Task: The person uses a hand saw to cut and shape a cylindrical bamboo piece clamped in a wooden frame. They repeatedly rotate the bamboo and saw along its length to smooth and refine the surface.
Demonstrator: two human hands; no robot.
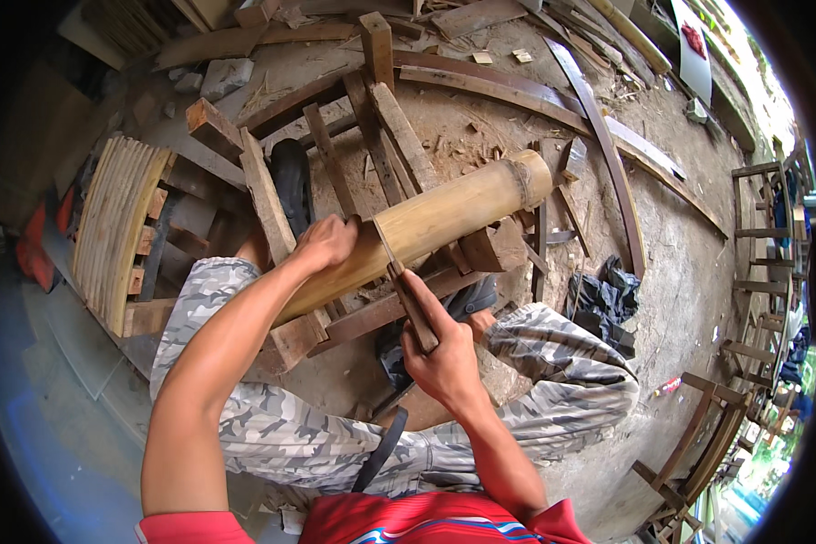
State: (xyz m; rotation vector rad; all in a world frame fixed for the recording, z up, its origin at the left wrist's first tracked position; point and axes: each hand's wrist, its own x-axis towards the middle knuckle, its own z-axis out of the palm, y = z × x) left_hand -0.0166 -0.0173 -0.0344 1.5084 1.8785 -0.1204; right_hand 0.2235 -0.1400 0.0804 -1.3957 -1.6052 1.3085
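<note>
A thick yellow-brown bamboo pole (462, 195) lies aslant across a rough wooden stand (272, 195), its far right end showing a joint ring. My left hand (329, 243) presses on the pole's nearer left part, fingers curled against it. In my right hand (446, 358) is the wooden handle of a hand saw (414, 304), fingers wrapped round it and the index finger stretched along it. The narrow blade, seen nearly edge-on, meets the pole's side just right of my left hand. Its teeth cannot be made out.
Slatted wooden piece (118, 236) stands at the left. Long curved timbers (490, 86) lie beyond the stand, with wood chips around. A black plastic bag (605, 299) rests right of my knee. Wooden frames (698, 435) line the right side. My legs flank the stand.
</note>
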